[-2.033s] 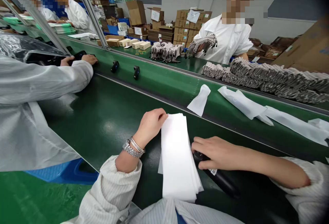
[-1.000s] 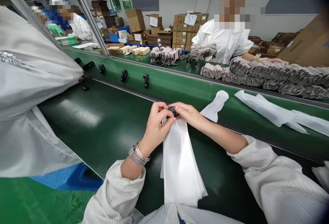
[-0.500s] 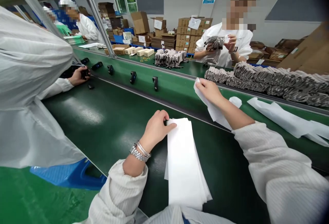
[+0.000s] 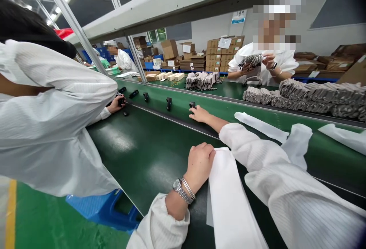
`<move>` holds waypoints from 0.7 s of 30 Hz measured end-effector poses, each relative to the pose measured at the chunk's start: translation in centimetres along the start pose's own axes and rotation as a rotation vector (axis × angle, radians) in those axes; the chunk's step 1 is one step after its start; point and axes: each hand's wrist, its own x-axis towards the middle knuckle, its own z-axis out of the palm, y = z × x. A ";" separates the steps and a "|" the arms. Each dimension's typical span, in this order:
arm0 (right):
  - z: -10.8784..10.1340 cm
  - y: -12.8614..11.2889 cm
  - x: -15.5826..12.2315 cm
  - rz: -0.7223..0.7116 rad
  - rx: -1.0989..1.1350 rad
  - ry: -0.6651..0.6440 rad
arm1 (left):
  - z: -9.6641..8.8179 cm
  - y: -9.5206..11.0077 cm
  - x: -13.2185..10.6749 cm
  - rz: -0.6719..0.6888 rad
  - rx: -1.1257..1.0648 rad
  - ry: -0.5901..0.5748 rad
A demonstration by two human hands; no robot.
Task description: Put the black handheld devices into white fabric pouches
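My left hand (image 4: pixel 200 162) is closed on the top edge of a stack of white pouches (image 4: pixel 231 199) that lies on the dark green table (image 4: pixel 148 154) in front of me. My right arm stretches across the table to the lighter green belt (image 4: pixel 217 110). My right hand (image 4: pixel 200 114) lies there with its fingertips curled on a small black device (image 4: pixel 192 105), the nearest of a row of such devices (image 4: pixel 168 102).
Loose white pouches (image 4: pixel 260 125) lie on the belt to the right. A co-worker in a white coat (image 4: pixel 51 119) fills the left, one hand (image 4: pixel 116 104) at the belt. Across it a person (image 4: pixel 265 64) handles grey pouches beside grey piles (image 4: pixel 314 96). A blue stool (image 4: pixel 105 211) stands below.
My right hand has let go of a white pouch on the belt and moved left to the black device. My left hand stayed on the stack. The view has tilted upward.
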 end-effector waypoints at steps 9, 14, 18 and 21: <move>-1.2 3.5 -4.2 0.161 0.452 0.212 | -0.6 -0.2 0.5 0.089 -0.056 0.084; -4.3 3.0 -14.1 -0.129 1.108 0.259 | -0.7 -0.5 0.9 0.116 -0.076 0.188; -5.8 1.5 -19.4 -0.175 1.225 0.201 | -0.9 -0.3 0.8 0.149 -0.101 0.205; -5.3 1.0 -20.5 -0.202 1.243 0.169 | -1.1 -0.1 0.8 0.177 -0.112 0.212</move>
